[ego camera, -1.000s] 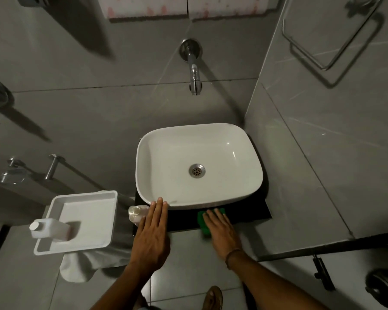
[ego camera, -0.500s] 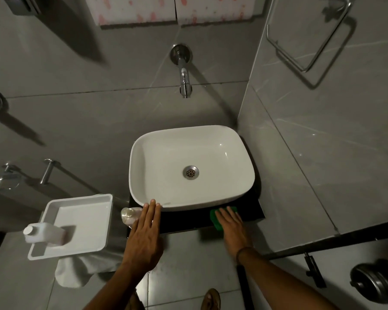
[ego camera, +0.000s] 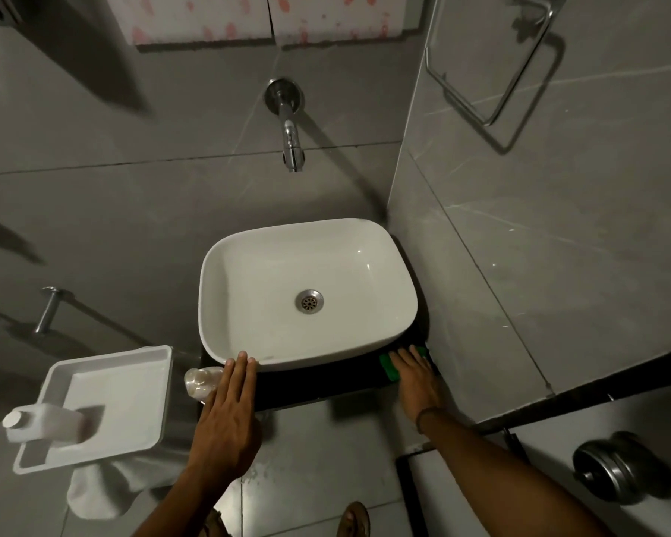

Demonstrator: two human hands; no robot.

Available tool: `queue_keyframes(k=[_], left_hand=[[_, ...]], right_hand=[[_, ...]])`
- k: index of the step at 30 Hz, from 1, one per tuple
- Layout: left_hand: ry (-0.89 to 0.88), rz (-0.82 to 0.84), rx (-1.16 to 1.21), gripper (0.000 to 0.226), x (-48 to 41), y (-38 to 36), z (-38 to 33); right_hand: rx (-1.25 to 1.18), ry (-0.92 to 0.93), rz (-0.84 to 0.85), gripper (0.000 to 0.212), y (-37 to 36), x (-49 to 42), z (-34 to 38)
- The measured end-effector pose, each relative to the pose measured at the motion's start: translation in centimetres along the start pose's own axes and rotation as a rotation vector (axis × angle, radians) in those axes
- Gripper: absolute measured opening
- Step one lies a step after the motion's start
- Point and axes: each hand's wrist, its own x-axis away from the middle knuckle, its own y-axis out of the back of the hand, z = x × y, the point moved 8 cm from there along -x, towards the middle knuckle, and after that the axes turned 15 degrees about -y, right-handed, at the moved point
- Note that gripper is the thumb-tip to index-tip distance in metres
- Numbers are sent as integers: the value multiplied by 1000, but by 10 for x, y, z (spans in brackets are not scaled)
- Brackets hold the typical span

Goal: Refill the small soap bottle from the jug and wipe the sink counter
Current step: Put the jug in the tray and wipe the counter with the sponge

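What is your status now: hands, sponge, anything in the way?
Left hand flat, fingertips at basin rim. Right hand flat, pressing green sponge on black counter, right end. Small soap bottle beside left hand, at counter's left end.

- Black counter [ego camera: 318, 385]: a dark slab in the corner of the grey tiled walls; the white basin [ego camera: 225, 273] stands on it.
- Small soap bottle [ego camera: 200, 383]: on the counter, just beside the basin's front left corner.
- Green sponge [ego camera: 388, 368]: on the counter at the basin's front right corner, under the flat right hand [ego camera: 417, 377].
- Left hand [ego camera: 225, 428]: flat at the counter's front edge, fingertips at the basin's rim.
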Motion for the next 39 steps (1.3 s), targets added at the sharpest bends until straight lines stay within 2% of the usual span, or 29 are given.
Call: queue_keyframes(k=[3, 5, 8, 13, 16, 22, 26, 29, 32, 35, 37, 39], left_hand=[[-11, -26, -4, 89, -1, 1, -1], [-20, -27, -11, 92, 0, 1, -1], [-24, -26, -17, 93, -1, 0, 2], [-18, -26, -20, 93, -3, -1, 1], [-16, -23, -18, 93, -3, -4, 2], [-22, -8, -15, 92, -2, -3, 7], [-23, -8, -10, 91, 0, -4, 7], [-14, -19, 1, 88, 0, -4, 8], [-25, -9, 2, 92, 1, -5, 7], [-40, -6, 12, 90, 3, -2, 9], [-47, 0, 18, 87, 2, 0, 11], [-47, 0, 17, 85, 2, 0, 13]], right_hand=[[-42, -61, -49, 80, 6, 1, 15], [-41, 17, -3, 84, -6, 15, 19], [-1, 142, 45, 79, -11, 26, 3], [-23, -65, -31, 79, 16, -4, -14], [-57, -87, -55, 75, 15, -2, 7], [-3, 224, 64, 80, -12, 35, 0], [32, 98, 30, 81, 0, 7, -6], [-45, -2, -26, 77, -4, 6, 27], [-67, 154, 49, 80, -33, 33, 61], [-28, 350, 94, 81, -49, 56, 58], [-12, 311, 81, 83, -43, 50, 39], [1, 179, 49, 81, -33, 34, 30]])
